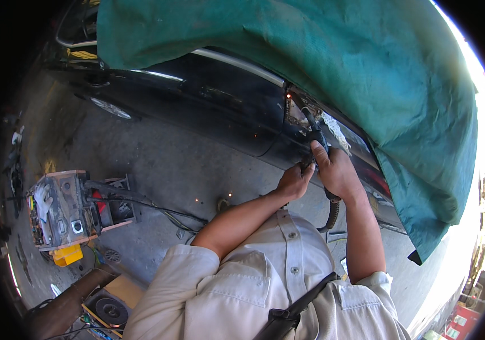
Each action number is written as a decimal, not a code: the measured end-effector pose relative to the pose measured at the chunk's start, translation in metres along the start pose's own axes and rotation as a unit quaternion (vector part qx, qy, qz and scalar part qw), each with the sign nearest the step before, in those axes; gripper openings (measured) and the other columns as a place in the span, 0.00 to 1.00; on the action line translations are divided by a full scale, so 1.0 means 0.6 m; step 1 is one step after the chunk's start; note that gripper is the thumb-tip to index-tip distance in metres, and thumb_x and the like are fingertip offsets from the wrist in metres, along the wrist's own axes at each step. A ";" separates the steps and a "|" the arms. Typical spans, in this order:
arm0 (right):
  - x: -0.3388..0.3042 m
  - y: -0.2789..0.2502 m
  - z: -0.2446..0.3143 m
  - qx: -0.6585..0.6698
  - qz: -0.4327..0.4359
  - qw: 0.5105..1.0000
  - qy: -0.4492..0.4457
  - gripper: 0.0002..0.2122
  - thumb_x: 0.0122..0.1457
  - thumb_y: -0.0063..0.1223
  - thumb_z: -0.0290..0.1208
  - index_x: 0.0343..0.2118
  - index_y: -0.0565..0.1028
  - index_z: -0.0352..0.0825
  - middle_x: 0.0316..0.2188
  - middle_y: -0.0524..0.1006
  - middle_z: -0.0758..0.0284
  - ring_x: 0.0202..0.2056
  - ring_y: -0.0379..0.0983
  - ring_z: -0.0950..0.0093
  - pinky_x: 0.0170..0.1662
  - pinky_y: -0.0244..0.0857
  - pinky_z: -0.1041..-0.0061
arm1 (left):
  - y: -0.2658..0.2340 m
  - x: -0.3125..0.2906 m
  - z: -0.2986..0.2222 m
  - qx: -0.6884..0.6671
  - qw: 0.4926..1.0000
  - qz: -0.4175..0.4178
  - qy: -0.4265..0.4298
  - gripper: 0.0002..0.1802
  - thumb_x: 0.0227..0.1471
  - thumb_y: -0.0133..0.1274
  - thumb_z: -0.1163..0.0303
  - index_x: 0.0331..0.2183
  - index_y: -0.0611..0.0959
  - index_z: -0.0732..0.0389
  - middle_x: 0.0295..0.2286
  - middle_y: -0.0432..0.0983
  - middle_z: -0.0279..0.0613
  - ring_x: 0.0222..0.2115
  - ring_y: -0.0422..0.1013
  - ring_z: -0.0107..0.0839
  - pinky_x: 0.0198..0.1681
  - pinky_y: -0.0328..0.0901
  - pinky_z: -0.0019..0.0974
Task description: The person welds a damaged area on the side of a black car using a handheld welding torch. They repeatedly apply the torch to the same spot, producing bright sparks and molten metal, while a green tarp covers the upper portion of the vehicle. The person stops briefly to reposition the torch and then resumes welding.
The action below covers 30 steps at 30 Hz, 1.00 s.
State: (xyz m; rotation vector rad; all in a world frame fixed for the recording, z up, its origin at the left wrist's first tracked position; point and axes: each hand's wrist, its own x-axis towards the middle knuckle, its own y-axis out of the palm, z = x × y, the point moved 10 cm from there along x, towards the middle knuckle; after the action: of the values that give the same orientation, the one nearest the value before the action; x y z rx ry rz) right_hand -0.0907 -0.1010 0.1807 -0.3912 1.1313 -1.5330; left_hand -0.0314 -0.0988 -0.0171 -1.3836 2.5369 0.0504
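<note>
My right hand (340, 173) is wrapped round the black handle of a welding torch (316, 136), thumb lying along its top. Close by on its left, my left hand (295, 182) is closed on the torch's lower part; its fingertips are partly hidden. The torch's bent neck points up and left to the rear bodywork of a black car (225, 107), where a bright orange spot glows at an exposed metal opening (296, 113). A ribbed hose (333, 215) curves down from the handle. Small sparks show over the floor and against the car's side.
A green cloth cover (310, 34) drapes over the car's top and right side. On the left stands a cart-like machine (64, 209) with a glove on top and a yellow part below. Dark cables (163, 209) cross the concrete floor (151, 147). A red box stands lower right.
</note>
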 end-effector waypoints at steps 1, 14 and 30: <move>0.000 -0.001 0.004 0.002 -0.006 1.000 -0.007 0.33 0.70 0.44 0.58 0.32 0.78 0.22 0.30 0.78 0.38 0.41 0.76 0.39 0.45 0.68 0.52 | -0.002 0.000 -0.003 -0.002 1.000 -0.005 0.002 0.33 0.66 0.42 0.42 0.45 0.81 0.66 0.40 0.82 0.62 0.45 0.76 0.61 0.47 0.69 0.52; 0.003 0.001 0.010 -0.010 0.001 1.000 -0.001 0.33 0.69 0.44 0.58 0.30 0.78 0.22 0.29 0.78 0.39 0.40 0.76 0.39 0.45 0.68 0.51 | 0.003 -0.001 0.006 0.012 1.000 0.019 -0.021 0.34 0.66 0.42 0.40 0.47 0.81 0.63 0.42 0.82 0.62 0.46 0.76 0.62 0.48 0.69 0.53; -0.001 -0.001 0.008 -0.003 -0.002 1.000 -0.001 0.33 0.70 0.44 0.58 0.32 0.77 0.22 0.29 0.78 0.38 0.40 0.75 0.39 0.45 0.67 0.52 | 0.004 0.000 0.008 0.026 0.999 0.032 -0.034 0.36 0.66 0.41 0.38 0.48 0.80 0.64 0.41 0.82 0.61 0.46 0.76 0.60 0.48 0.68 0.52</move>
State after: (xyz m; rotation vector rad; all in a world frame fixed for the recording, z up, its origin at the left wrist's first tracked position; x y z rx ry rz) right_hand -0.0873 -0.1026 0.1835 -0.3975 1.1346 -1.5327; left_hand -0.0322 -0.0965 -0.0220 -1.2592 2.5088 0.0408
